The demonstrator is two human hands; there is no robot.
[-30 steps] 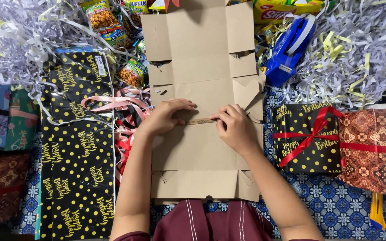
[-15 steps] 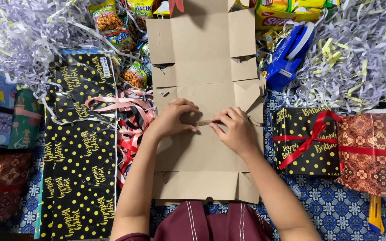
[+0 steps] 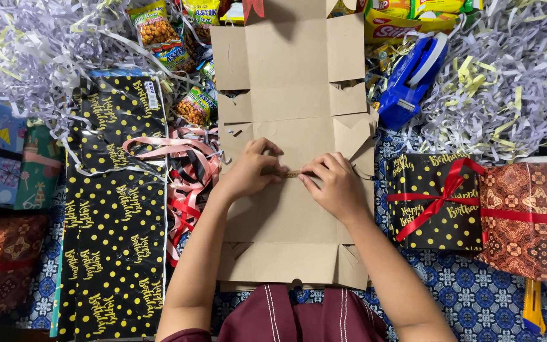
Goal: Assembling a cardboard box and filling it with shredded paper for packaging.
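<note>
A flat brown cardboard box blank [image 3: 292, 126] lies unfolded in the middle of the floor, running from the person's lap to the far snack packets [image 3: 159, 31]. Both hands meet at a crease across its middle. The left hand [image 3: 251, 171] and right hand [image 3: 333, 183] each press fingertips down on the fold line, pinching a small raised strip of card between them; neither hand lifts the sheet.

The step in hand looks like creasing a fold across the blank. The next move probably calls for running the pressure outward along the crease, toward both side edges, keeping the line straight.

Room is tight. On the left the blank's edge touches pink ribbon [image 3: 178, 152] and a black dotted wrap sheet [image 3: 115, 215]. On the right a black gift box [image 3: 435, 202] sits just beside the edge, with a blue tape dispenser [image 3: 409, 76] farther off among paper shreds [image 3: 501, 82]. The near flaps lie against the person's clothing, so folding upward has the most free space.
</note>
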